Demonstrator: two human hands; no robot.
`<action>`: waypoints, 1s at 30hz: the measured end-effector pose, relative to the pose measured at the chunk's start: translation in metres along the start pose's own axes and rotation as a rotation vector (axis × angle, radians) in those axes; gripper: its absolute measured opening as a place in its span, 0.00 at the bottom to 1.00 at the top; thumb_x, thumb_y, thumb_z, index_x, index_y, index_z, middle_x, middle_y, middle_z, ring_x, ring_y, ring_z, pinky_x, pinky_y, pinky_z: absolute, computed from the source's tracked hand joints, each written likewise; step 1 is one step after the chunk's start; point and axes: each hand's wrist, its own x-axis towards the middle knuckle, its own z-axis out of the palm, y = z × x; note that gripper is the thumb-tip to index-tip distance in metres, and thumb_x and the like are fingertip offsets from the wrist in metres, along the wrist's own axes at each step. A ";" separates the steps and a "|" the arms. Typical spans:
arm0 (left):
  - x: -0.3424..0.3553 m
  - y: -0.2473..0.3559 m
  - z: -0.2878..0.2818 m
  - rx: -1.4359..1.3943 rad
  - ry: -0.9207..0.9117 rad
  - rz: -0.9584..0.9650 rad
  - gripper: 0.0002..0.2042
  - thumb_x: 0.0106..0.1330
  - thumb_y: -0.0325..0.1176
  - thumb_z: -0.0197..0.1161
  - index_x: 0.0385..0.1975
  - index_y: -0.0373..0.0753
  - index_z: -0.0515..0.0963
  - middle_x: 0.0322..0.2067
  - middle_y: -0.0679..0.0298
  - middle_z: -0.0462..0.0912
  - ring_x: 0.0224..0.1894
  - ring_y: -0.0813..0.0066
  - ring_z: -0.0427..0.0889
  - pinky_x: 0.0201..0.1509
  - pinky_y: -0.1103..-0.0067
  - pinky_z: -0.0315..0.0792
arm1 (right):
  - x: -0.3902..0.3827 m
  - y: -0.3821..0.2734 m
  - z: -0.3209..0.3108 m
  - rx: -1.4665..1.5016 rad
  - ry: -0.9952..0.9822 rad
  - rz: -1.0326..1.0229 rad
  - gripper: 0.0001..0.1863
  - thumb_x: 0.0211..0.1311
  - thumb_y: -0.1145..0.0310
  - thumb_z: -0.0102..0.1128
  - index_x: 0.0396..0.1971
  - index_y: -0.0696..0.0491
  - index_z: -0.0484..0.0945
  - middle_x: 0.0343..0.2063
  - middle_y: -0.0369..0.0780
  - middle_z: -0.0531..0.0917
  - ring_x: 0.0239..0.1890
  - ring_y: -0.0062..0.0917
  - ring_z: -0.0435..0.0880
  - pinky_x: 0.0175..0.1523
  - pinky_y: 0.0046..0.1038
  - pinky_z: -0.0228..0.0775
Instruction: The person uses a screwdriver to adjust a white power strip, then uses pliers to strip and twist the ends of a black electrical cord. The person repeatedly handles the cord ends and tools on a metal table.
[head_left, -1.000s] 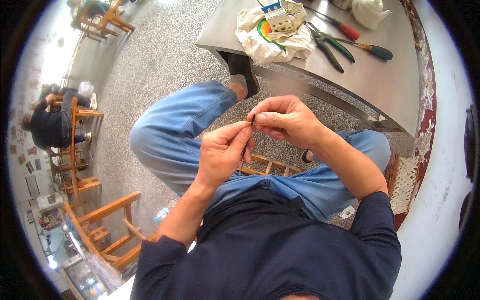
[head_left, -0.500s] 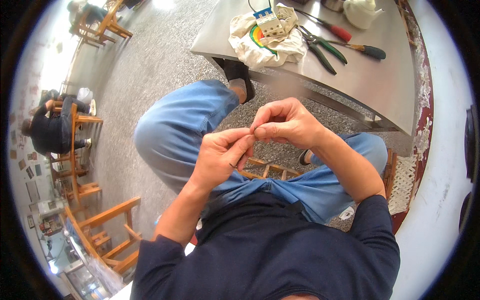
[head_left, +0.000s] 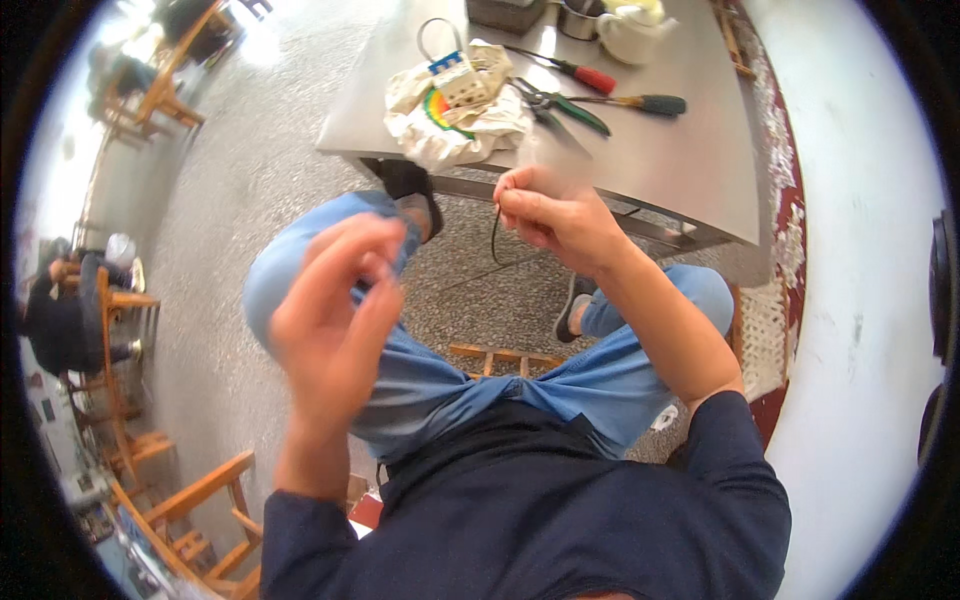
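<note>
Currently in hand: by the look of the pinch, the handling of a short dark wire [head_left: 493, 237], one end gripped, the other hanging loose.
Right hand [head_left: 556, 218]: thumb and fingertips pressed together on the wire's upper end.
Left hand [head_left: 335, 310]: loosely curled, well apart to the left and blurred; whether it holds anything cannot be told.
Wire's place: curving down at the right hand's left side, above the floor [head_left: 220, 290], just near of the surface [head_left: 690, 170].
On the surface: a blue-topped breaker block [head_left: 462, 86] rests on a pale cloth [head_left: 408, 100]; to its right lie green-handled pliers [head_left: 582, 115] and a red-handled screwdriver [head_left: 595, 79].
Next move: probably calls for a steady right-hand pinch while the left hand meets the loose end.
</note>
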 end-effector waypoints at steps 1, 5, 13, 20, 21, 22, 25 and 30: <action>-0.011 0.019 -0.002 -0.092 -0.021 0.160 0.04 0.64 0.23 0.63 0.36 0.34 0.82 0.43 0.57 0.83 0.45 0.70 0.81 0.50 0.76 0.75 | 0.001 -0.001 -0.007 -0.011 0.050 -0.009 0.09 0.70 0.67 0.63 0.43 0.56 0.80 0.30 0.35 0.82 0.25 0.11 0.73 0.27 0.14 0.62; -0.005 0.073 -0.003 -0.711 -0.677 0.390 0.07 0.69 0.37 0.64 0.37 0.42 0.84 0.39 0.65 0.87 0.40 0.69 0.79 0.42 0.72 0.69 | 0.018 0.009 -0.025 -0.033 0.174 -0.039 0.11 0.67 0.67 0.66 0.43 0.57 0.83 0.32 0.36 0.85 0.30 0.15 0.80 0.31 0.17 0.69; 0.011 0.098 0.000 -1.039 -0.904 0.100 0.10 0.69 0.42 0.67 0.33 0.43 0.89 0.36 0.74 0.90 0.36 0.75 0.76 0.41 0.77 0.62 | 0.045 0.017 -0.040 -0.063 0.142 0.032 0.09 0.68 0.66 0.66 0.43 0.55 0.83 0.31 0.36 0.86 0.31 0.14 0.83 0.31 0.15 0.72; 0.026 0.090 0.015 -0.976 -0.869 0.049 0.10 0.69 0.42 0.67 0.31 0.44 0.89 0.36 0.74 0.90 0.35 0.80 0.76 0.40 0.78 0.62 | 0.054 0.027 -0.061 0.128 0.170 -0.020 0.08 0.70 0.68 0.64 0.43 0.55 0.83 0.33 0.36 0.85 0.35 0.18 0.84 0.32 0.18 0.74; 0.029 0.089 0.020 -0.973 -0.878 0.031 0.10 0.69 0.42 0.67 0.31 0.44 0.89 0.36 0.74 0.90 0.36 0.80 0.76 0.40 0.78 0.62 | 0.053 0.028 -0.065 0.139 0.183 -0.018 0.08 0.70 0.68 0.64 0.43 0.55 0.83 0.33 0.36 0.85 0.35 0.18 0.85 0.32 0.18 0.74; 0.032 0.088 0.023 -0.969 -0.888 0.014 0.10 0.69 0.42 0.67 0.31 0.44 0.89 0.36 0.74 0.90 0.36 0.80 0.76 0.40 0.78 0.62 | 0.051 0.029 -0.069 0.151 0.196 -0.016 0.08 0.70 0.68 0.64 0.43 0.55 0.83 0.34 0.36 0.86 0.35 0.19 0.85 0.32 0.18 0.74; 0.019 0.101 0.022 -0.879 -0.633 0.048 0.10 0.70 0.42 0.66 0.32 0.45 0.90 0.37 0.68 0.90 0.36 0.76 0.77 0.41 0.78 0.63 | 0.058 0.026 -0.059 0.199 0.171 0.009 0.08 0.70 0.68 0.64 0.44 0.56 0.83 0.35 0.37 0.86 0.36 0.20 0.86 0.32 0.18 0.74; 0.019 0.095 0.018 -0.638 -0.422 0.161 0.10 0.70 0.42 0.65 0.35 0.44 0.88 0.39 0.63 0.90 0.38 0.74 0.78 0.43 0.78 0.65 | 0.051 0.025 -0.074 0.191 0.176 -0.021 0.08 0.70 0.69 0.63 0.43 0.56 0.83 0.38 0.38 0.86 0.38 0.21 0.87 0.33 0.18 0.76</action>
